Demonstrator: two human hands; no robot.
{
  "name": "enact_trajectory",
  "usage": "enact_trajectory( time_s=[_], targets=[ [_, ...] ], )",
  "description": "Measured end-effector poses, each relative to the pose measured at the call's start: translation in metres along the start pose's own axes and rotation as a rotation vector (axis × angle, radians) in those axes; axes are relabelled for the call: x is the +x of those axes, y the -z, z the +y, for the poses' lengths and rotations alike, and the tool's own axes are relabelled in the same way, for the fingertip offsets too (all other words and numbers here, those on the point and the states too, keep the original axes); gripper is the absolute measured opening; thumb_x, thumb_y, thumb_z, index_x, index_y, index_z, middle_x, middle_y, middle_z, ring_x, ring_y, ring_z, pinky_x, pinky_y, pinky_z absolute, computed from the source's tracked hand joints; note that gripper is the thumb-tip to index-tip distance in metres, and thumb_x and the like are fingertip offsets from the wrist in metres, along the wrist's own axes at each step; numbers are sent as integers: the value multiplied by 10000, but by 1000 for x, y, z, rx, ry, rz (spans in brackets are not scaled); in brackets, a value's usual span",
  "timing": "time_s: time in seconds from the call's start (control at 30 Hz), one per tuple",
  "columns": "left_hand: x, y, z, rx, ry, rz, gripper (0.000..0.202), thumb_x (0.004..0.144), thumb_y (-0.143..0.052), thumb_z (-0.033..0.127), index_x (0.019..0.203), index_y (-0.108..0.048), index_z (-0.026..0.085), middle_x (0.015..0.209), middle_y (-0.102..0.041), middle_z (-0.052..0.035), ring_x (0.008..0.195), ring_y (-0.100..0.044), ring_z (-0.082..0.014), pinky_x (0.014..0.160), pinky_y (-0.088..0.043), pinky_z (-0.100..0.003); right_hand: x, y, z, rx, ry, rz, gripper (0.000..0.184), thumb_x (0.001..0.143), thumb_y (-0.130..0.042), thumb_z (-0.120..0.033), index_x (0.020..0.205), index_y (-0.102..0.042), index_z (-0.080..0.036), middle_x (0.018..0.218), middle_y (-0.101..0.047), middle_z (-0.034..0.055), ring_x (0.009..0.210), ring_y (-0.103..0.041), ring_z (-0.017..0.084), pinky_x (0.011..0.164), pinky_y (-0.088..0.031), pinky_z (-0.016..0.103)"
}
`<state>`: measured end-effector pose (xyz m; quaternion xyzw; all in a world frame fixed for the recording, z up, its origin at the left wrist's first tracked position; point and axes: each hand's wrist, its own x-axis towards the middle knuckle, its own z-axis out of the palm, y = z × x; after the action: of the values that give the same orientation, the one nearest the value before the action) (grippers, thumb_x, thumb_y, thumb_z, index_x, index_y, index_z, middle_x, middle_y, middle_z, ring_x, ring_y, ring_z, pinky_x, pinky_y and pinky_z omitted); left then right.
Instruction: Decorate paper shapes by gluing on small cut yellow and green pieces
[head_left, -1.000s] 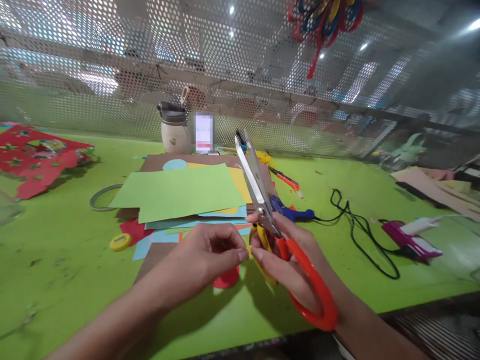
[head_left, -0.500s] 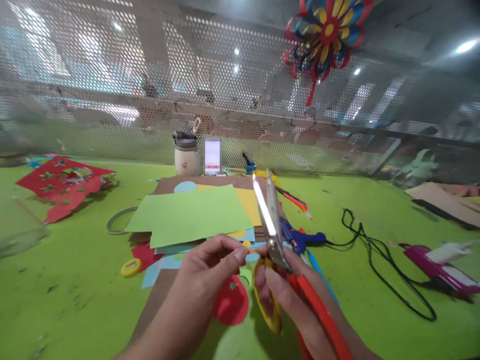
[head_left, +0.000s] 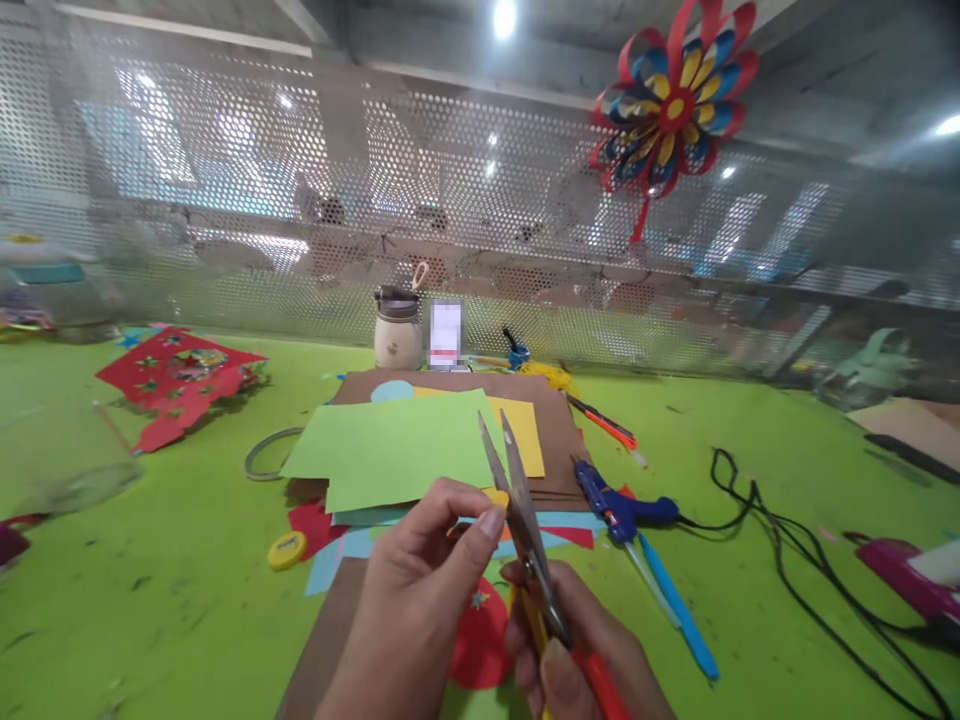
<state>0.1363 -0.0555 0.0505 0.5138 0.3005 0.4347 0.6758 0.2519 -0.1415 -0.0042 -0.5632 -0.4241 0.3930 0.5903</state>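
Between thumb and forefinger, my left hand (head_left: 435, 570) pinches a small yellow paper piece (head_left: 497, 497). My right hand (head_left: 581, 640) is wrapped round the handles of a pair of scissors (head_left: 525, 520), one handle red and one yellow. The blades point up and away, slightly parted, right beside the yellow piece; I cannot tell if they touch it. Under my hands lies a red paper circle (head_left: 480, 640) with a small star on it, partly hidden. Beyond the hands, a light green sheet (head_left: 397, 450) rests on a stack of brown, yellow and blue paper.
A blue glue gun (head_left: 619, 510) and a blue pen (head_left: 679, 605) lie to the right, with a black cord (head_left: 780, 520) trailing off. At left are a yellow round tape (head_left: 286, 550), a grey ring (head_left: 270, 455) and red paper scraps (head_left: 176, 385). A jar (head_left: 398, 330) stands behind.
My right hand has turned the scissors so the blades lean left, closer to the yellow piece in my left hand. The view has tilted up and shifted left.
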Motion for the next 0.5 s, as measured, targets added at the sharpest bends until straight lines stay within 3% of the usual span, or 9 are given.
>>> enact_trajectory(
  time_s=[0.17, 0.4, 0.5],
  targets=[
    [1, 0, 0, 17, -17, -38, 154, 787, -749, 318, 704, -679, 209, 735, -599, 10, 727, -525, -148, 673, -445, -219, 5, -1, 6, 4, -32, 16, 447, 841, -589, -644, 957, -705, -228, 601, -542, -2, 532, -532, 154, 428, -408, 221],
    [5, 1, 3, 13, -61, -73, 157, 791, -743, 291, 681, -676, 201, 727, -580, 8, 720, -513, -147, 683, -426, -220, 4, 5, 8, 18, -18, -21, 489, 817, -596, -676, 955, -711, -221, 680, -582, 25, 551, -537, 154, 434, -420, 234],
    [6, 4, 4, 39, -66, -109, 159, 811, -730, 286, 688, -675, 203, 751, -582, 8, 739, -516, -143, 703, -422, -215, 5, 7, 15, 33, -18, -35, 528, 783, -612, -704, 951, -712, -214, 628, -561, 11, 527, -524, 152, 422, -411, 232]
  ],
)
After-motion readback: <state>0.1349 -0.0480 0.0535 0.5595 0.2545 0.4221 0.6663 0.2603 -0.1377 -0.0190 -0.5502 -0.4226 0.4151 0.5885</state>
